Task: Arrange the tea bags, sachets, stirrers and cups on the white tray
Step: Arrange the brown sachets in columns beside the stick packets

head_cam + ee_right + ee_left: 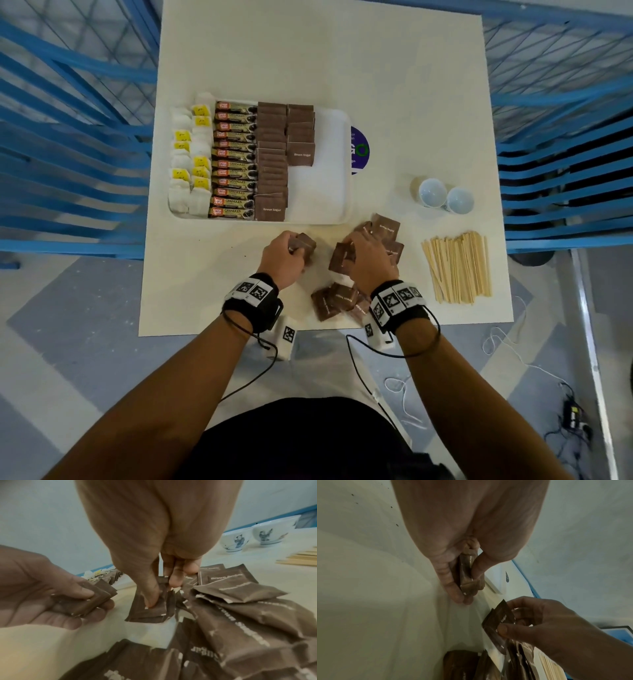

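blue railings surround a white bench seen from above. brown sugar sachets lie loose on the near bench edge, just in front of the white tray. the right hand has thumb and fingers curled round a few sachets lifted off the heap; the left hand grips a small squared stack between thumb and fingers, just short of the tray's near rim. on the tray, from its left side: tea bags, granule sticks, then two columns of brown sachets, the second column only partly filled; bare tray floor lies to its right. two cups and a bundle of wooden stirrers sit off the tray on the bench, well right of the hands.

step in hand, as judged: gathering loose sachets into one stack to extend the short column. to do it well, tap edges flush before carrying, keep the printed faces one way, lay each sachet overlapping the last in line with the column, and leave the bare right side for cups and stirrers. thin packets may fan or slip if pinched at one corner only.
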